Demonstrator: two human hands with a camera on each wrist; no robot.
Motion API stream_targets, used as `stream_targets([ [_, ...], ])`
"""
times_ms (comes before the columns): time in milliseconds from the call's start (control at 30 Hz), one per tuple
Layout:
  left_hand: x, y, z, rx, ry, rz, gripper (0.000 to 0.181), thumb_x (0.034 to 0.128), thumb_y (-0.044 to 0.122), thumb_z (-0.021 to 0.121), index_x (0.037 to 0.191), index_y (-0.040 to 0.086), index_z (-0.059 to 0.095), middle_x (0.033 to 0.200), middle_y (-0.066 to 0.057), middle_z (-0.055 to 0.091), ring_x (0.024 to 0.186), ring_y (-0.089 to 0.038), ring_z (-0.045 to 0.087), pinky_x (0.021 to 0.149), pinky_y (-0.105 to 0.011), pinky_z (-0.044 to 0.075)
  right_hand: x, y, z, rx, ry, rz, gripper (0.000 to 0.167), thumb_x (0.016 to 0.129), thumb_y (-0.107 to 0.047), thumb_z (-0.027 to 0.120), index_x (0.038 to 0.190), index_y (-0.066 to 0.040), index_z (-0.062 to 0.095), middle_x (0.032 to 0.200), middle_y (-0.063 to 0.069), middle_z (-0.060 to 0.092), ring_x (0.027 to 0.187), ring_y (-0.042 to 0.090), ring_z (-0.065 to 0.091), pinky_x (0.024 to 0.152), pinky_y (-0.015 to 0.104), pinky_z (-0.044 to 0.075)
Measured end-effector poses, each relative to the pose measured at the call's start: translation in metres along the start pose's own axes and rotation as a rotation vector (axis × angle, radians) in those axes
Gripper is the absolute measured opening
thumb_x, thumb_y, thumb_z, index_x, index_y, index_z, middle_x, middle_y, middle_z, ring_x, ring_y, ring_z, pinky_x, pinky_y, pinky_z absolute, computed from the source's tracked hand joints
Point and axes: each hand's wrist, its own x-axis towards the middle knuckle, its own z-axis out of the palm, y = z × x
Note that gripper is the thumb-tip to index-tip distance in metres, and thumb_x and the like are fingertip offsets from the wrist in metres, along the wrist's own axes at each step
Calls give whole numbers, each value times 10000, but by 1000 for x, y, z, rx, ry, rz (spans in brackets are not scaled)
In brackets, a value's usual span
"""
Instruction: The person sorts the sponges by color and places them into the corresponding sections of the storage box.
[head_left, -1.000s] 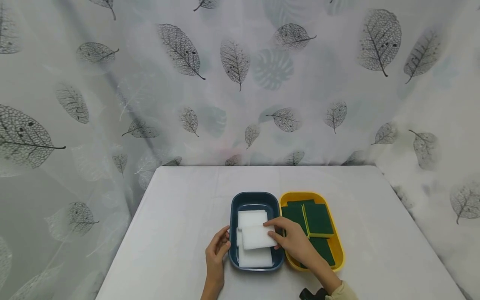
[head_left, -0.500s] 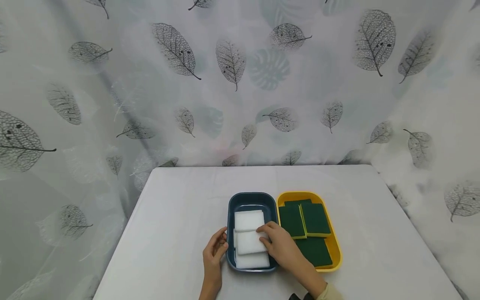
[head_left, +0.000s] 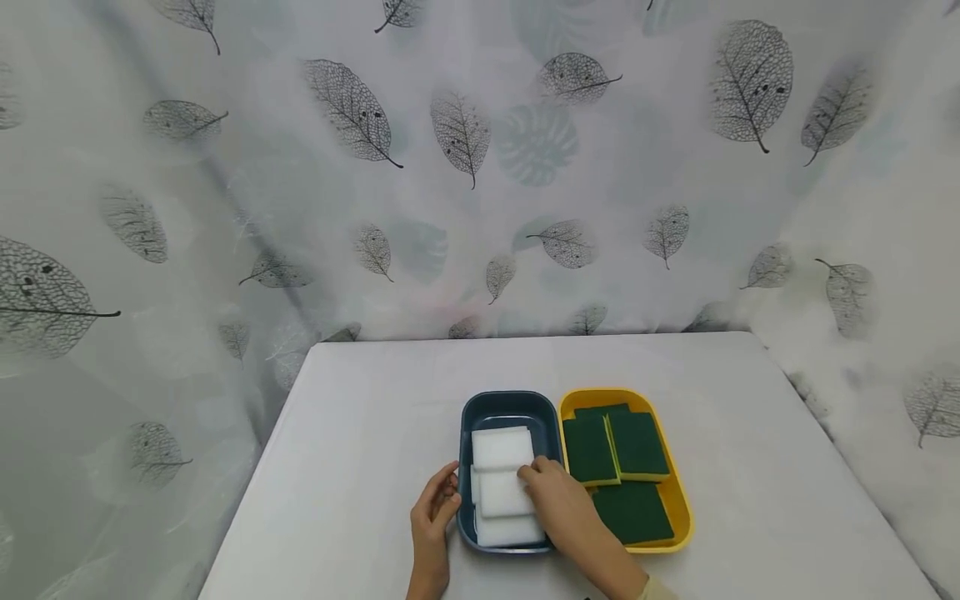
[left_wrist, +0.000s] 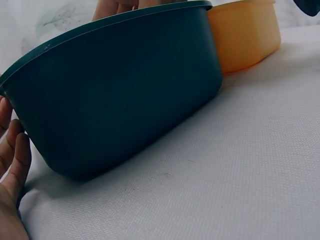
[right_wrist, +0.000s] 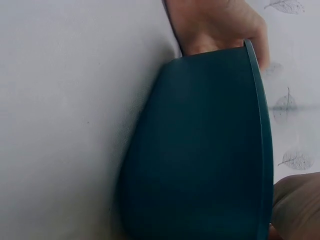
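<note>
White sponges lie overlapping in a dark blue plastic bin [head_left: 512, 403]. The right hand [head_left: 558, 510] reaches over the bin's right rim, its curled fingers at the right edge of the topmost white sponge [head_left: 502, 493]; the fingertips are partly hidden. At the bin's left side, the left hand [head_left: 432, 515] touches the outer wall with loosely bent fingers. In the left wrist view, the left fingers [left_wrist: 17, 160] rest against the bin's end below the rim. The right wrist view shows the bin's outer wall [right_wrist: 200, 150], with part of the right hand [right_wrist: 299, 206] at its rim.
A yellow bin [head_left: 681, 517] stands close beside the blue one, on its right. It contains several green-and-yellow scouring sponges [head_left: 637, 446]. Both bins stand on a white-covered table [head_left: 360, 433], before a leaf-patterned curtain [head_left: 480, 208].
The right hand has lowered the white sponge from above the pile onto the other sponges and turned more downward over the right rim. The left hand has stayed at the blue bin's side.
</note>
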Motion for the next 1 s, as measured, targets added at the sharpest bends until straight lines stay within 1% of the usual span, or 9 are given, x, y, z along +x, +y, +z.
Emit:
stream_targets([
  [167,-1,0,1,6,-6,4,388,961,168,618,1342,210,685,1143,-64,655,1003,-152,604,907,-188,496,-1,-2,-1,-62,2,-7,123,955,-100,724,1076,-105,750,974,48,622,830,152,538,617,291,523],
  [400,1,3,-1,-7,-17,-20,389,958,165,621,1335,241,683,1160,-58,649,1011,-180,614,899,-201,512,0,-3,0,-120,36,-34,156,923,-57,749,1065,-123,757,985,20,602,842,138,489,531,247,434],
  [500,2,5,-3,0,-32,-27,392,964,171,625,1344,247,677,1166,-55,647,1008,-177,625,904,-207,514,0,-2,-2,-116,40,-61,167,919,-59,756,1073,-120,749,974,14,620,835,133,518,551,253,467],
  [633,5,8,-13,22,-93,6,410,974,132,619,1378,189,661,1179,-95,647,1005,-140,648,909,-198,518,-2,1,-10,-38,52,-93,126,923,-96,768,1044,-124,747,942,-22,656,822,103,565,645,253,544],
  [733,8,12,-23,62,-174,63,418,987,88,606,1403,125,634,1192,-137,644,1001,-115,652,885,-202,533,-6,8,-23,140,26,-94,67,960,-135,739,1025,-146,750,929,-61,683,790,40,558,679,216,544],
  [800,10,17,-29,134,-222,90,415,998,106,615,1411,139,626,1189,-116,654,993,-96,646,846,-214,543,-10,14,-34,295,-22,-97,56,992,-155,703,1022,-170,747,929,-62,696,772,10,547,677,200,533],
  [867,12,23,-34,251,-267,120,424,998,123,634,1419,173,619,1178,-64,665,985,-86,629,830,-231,544,-16,22,-46,438,-75,-95,72,1018,-193,673,1033,-213,741,953,-57,715,777,-10,550,693,190,536],
  [933,12,29,-40,431,-306,166,435,990,145,661,1416,221,619,1157,14,675,978,-75,614,826,-246,544,-23,30,-57,520,-110,-92,84,1034,-249,653,1048,-256,736,971,-59,729,782,-13,566,699,199,542],
  [1000,11,35,-45,625,-328,245,440,974,150,689,1401,235,628,1138,71,681,975,-73,610,831,-264,543,-32,39,-66,546,-114,-85,93,1040,-305,639,1064,-295,728,998,-80,740,802,-20,591,729,204,558],
])
